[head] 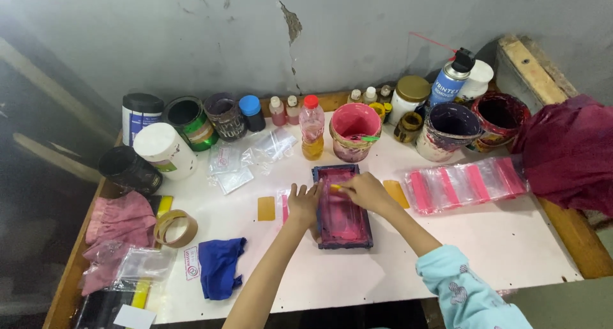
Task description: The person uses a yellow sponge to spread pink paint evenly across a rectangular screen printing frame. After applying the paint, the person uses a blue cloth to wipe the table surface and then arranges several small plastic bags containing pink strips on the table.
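Note:
A small rectangular screen-printing frame (343, 234) with a dark purple border and pink ink on its mesh lies in the middle of the white table (485, 239). My left hand (302, 201) rests flat against the frame's left edge, fingers apart. My right hand (365, 191) is over the frame's upper part, closed on a small yellow scraper (336, 187) that touches the mesh. Under the frame, a piece with pink stripes pokes out at the left.
Ink pots, cans, small bottles and a spray can (449, 80) line the back edge. A pink-ink tub (355, 128) stands behind the frame. Striped clear bags (466, 183) lie right, a dark red cloth (570, 151) beyond. Tape roll (175, 228), blue cloth (220, 265) and pink cloth (118, 221) lie left.

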